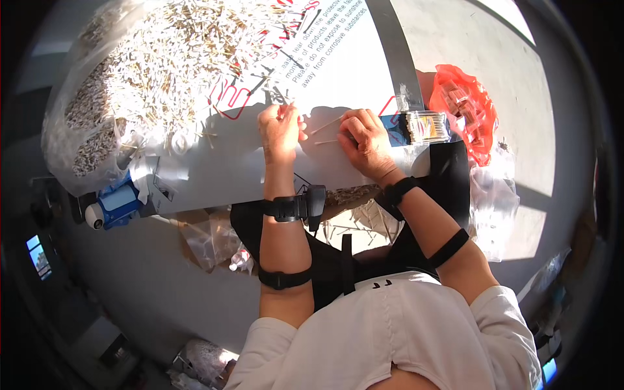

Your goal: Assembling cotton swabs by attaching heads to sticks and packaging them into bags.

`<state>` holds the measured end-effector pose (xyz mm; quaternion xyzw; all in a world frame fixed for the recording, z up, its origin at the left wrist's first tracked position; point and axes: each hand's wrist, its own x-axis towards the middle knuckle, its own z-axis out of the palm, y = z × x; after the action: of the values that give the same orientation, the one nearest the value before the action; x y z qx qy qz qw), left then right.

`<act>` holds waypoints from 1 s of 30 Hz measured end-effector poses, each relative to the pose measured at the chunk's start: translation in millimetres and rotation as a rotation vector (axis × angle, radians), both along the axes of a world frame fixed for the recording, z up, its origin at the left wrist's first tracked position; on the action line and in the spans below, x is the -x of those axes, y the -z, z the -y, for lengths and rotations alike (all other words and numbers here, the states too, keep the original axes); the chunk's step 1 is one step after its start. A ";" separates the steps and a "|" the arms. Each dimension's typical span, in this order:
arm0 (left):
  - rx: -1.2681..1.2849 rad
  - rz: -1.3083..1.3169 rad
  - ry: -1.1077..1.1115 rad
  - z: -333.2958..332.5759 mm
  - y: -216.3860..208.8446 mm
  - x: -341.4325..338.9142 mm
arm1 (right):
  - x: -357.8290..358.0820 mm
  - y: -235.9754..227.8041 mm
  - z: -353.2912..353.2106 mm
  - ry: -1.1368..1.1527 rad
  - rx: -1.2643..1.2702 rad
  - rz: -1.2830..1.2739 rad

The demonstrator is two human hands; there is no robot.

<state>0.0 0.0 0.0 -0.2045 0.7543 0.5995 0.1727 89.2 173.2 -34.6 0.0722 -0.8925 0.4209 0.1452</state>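
Numbers two bare hands over a white-covered table (234, 162). At the left hand (281, 130), shows fingers curled narrow, thumb close to the fingertips; cannot tell whether gripping anything. At the right hand (365, 140), shows bent, close-set fingers, with two thin cotton swabs (329, 123) jutting leftward from beneath; cannot tell whether pinched or merely lying under.

Counts one great swab heap (169, 58) on the left of the table, too many to number, partly inside one clear bag (58, 127). Right of the right hand, counts one small clear pack (428, 127) filled with swabs, just beside one dark blue card (395, 130). Farther right, counts one red bag (484, 130) holding several pinkish bundles, too overlapped to count, and just below, one clear plastic bag (494, 201). Near the table's left corner, shows one blue-and-white object (117, 203).

On the table cover, bears large red lettering, several slanting lines of smaller dark print, and two red outlined marks. On the pack, shows coloured print too small to make out. Counts four black straps, two per arm, with one black device (316, 200) on the left.
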 end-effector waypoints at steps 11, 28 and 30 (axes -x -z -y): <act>0.722 -0.828 0.557 21.9 -11.7 21.4 | -4.9 -6.6 0.5 0.043 0.153 -0.021; 0.757 -0.916 0.686 -15.7 9.9 -20.6 | 72.0 -10.0 -30.4 0.199 -0.283 0.061; 0.723 -0.907 0.697 -18.7 9.8 -24.3 | 73.8 -9.9 -32.4 0.175 -0.264 0.075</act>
<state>24.3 18.7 -9.8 0.2775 0.9271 0.2453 -0.0572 15.4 205.6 -24.7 -0.0032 -0.9477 0.2882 0.1370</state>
